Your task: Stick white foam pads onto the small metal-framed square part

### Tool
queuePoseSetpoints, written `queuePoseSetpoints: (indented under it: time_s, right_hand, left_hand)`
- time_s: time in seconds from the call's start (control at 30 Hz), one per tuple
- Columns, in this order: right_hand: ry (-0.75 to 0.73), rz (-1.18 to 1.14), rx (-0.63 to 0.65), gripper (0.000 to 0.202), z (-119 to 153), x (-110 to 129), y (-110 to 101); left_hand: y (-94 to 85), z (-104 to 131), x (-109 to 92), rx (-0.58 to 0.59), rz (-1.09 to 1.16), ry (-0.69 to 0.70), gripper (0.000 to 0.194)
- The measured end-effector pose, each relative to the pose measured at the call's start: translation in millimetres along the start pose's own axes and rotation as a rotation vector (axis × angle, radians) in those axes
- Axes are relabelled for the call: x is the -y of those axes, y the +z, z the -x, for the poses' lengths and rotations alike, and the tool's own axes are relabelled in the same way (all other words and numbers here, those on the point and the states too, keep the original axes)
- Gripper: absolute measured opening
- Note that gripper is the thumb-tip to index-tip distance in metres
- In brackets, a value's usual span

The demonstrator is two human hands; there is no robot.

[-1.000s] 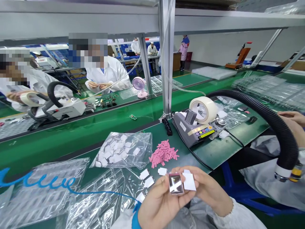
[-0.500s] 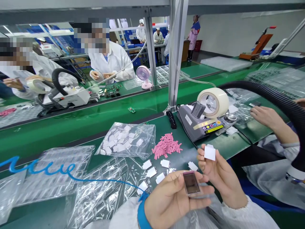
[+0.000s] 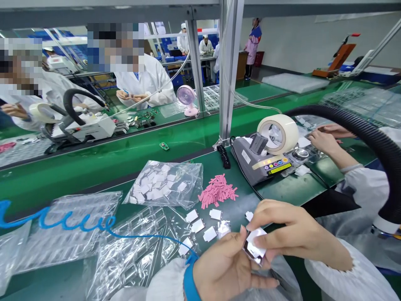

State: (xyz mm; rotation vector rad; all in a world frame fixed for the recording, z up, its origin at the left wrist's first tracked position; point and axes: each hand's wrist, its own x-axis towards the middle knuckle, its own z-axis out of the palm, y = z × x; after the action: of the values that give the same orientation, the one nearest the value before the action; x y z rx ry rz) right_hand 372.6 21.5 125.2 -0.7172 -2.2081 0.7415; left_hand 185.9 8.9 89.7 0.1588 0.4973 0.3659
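The person's left hand (image 3: 225, 267) is cupping a small flat rectangular panel with a glossy, mirror-like face (image 3: 254, 250), its fingers curled under and behind it so that the piece is resting against the fingertips, while the right hand (image 3: 288, 230) is closing thumb and forefinger on a small white square pad (image 3: 257, 235) and pressing it onto the panel's upper part. The panel is looking thin, stiff and light, probably glass-faced and so easy to scratch, smudge or crack; it is best gripped by its edges, as the left hand is doing, not by the shiny face. The white pad is looking paper-thin and floppy, likely to curl or stick, so a fingertip pinch at one corner suits it. Just beyond both hands, more white pads (image 3: 198, 225) are lying on the green desk (image 3: 282, 196), and farther out a heap of pink strips (image 3: 217, 191) and a clear plastic bag of white pads (image 3: 164, 184).
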Motion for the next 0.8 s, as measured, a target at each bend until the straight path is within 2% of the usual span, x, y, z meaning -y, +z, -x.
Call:
queuePoseSetpoints:
  time_s: [0.1,0.2,0.3,0.43,0.57,0.63,0.8]
  right_hand:
    - [-0.008,0.106,0.043,0.026,-1.3,5.0,3.0]
    - [0.016,0.12,0.072,0.026,-2.9,10.3,4.0]
    - [-0.021,0.144,0.069,0.03,-5.3,13.3,2.4]
    - [0.035,0.223,0.039,0.012,-7.2,16.1,3.1]
    - [0.081,0.297,-0.075,0.016,-8.3,22.1,14.4]
    - [0.066,0.365,-0.165,0.009,-9.0,25.0,22.4]
    - [0.061,0.338,-0.274,0.011,-10.1,26.2,38.0]
  left_hand:
    - [0.5,1.7,-0.9,0.008,0.016,-0.024,0.028]
    - [1.5,4.1,-0.8,0.034,0.036,-0.017,0.024]
    - [2.6,5.6,0.3,0.056,0.034,-0.014,0.026]
    - [1.5,4.0,1.7,0.0,0.023,0.019,0.033]
    - [-0.8,1.3,2.0,-0.024,0.014,0.202,0.034]
    - [-1.1,0.8,1.5,-0.033,0.023,0.266,0.031]
    - [0.5,2.1,0.2,-0.051,0.021,0.288,0.033]
